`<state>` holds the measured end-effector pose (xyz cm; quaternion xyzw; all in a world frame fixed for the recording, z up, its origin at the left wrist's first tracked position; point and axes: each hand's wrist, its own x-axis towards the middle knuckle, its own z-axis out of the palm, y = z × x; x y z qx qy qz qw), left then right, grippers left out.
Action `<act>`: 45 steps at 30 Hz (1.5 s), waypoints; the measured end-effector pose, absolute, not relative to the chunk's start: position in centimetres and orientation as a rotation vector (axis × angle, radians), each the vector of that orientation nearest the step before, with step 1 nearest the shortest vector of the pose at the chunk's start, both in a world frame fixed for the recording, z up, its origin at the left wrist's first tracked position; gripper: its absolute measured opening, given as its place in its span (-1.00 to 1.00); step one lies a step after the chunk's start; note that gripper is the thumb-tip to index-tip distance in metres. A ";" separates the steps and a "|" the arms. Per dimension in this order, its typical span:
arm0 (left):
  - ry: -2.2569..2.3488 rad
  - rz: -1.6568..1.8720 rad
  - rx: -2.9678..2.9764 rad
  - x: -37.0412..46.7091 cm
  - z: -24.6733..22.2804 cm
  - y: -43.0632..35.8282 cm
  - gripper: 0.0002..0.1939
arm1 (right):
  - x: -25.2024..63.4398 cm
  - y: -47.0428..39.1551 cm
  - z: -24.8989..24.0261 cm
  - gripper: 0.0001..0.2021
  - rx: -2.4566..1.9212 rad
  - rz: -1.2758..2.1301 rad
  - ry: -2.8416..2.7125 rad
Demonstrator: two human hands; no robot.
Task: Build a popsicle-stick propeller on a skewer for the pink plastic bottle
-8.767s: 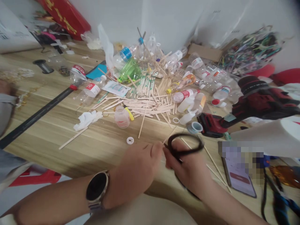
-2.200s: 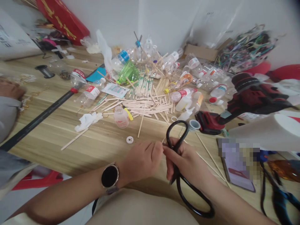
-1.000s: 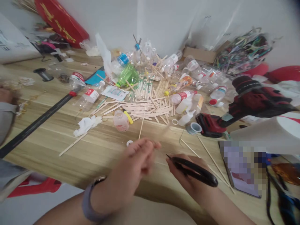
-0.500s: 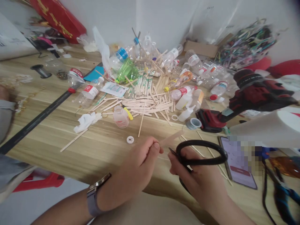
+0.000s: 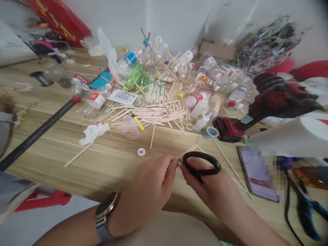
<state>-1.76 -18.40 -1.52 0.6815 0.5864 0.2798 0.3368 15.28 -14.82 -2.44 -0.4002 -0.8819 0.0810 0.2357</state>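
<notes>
My left hand (image 5: 151, 188), a watch on its wrist, is closed and pinches a thin, pale, slightly see-through strip (image 5: 190, 149) that points away to the right. My right hand (image 5: 215, 191) is wrapped around scissors with black loop handles (image 5: 217, 166). The dark blade tip lies right by my left fingertips, at the near end of the strip. Most of the blades are hidden, so I cannot tell whether they touch the strip. Just beyond my hands lie a small white cap (image 5: 141, 152) and a single wooden stick (image 5: 153, 133).
Wooden sticks (image 5: 159, 118) and plastic bottles (image 5: 95, 100) are heaped across the table. To the right stand a red-and-black power tool (image 5: 279, 99), a phone (image 5: 263, 184) and pliers (image 5: 306, 212). A black tube (image 5: 41, 130) lies at left, near another person's sleeve (image 5: 5, 131).
My right hand and the scissors have moved left, closer to my left fingers. The strip has turned and now shows narrower. The view has shifted slightly.
</notes>
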 end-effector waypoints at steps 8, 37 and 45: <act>1.497 0.506 2.039 -2.4 -1.0 -18.8 -0.77 | 16.5 -14.6 -1.0 -0.70 -0.781 -0.247 -2.710; 1.617 0.759 2.389 -1.6 -2.4 -18.7 -0.74 | 13.5 -15.5 -1.2 -0.71 -1.308 1.659 -1.657; 1.559 0.665 2.320 -1.8 -3.4 -17.8 -0.66 | 13.5 -15.3 -1.0 -0.71 -1.412 1.428 -1.809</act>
